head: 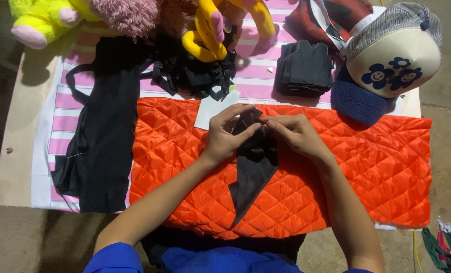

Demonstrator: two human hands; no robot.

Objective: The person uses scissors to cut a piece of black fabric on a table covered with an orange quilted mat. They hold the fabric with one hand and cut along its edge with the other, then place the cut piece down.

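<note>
On an orange quilted cloth (367, 167), two bare hands fold a black fabric bow (256, 151).

At far left, a yellow plush toy (38, 20) lies at the far edge, with a long black cloth (106, 131) draped toward the near side over a pink-and-white striped sheet (63, 121). Just right of it, a heap of black straps (195, 76) sits beneath a yellow-armed plush (210, 30). At the middle, the left hand (225, 136) pinches the bow's upper fold between thumb and fingers, narrowly closed on it, beside a white card (213, 108). The bow's pointed tail runs toward the near edge. The right hand (296, 134) grips the same fold from the other side, fingertips touching the fabric. Farther right, a stack of folded black pieces (304, 68) rests, then a cap with blue flower faces (392, 55).
</note>
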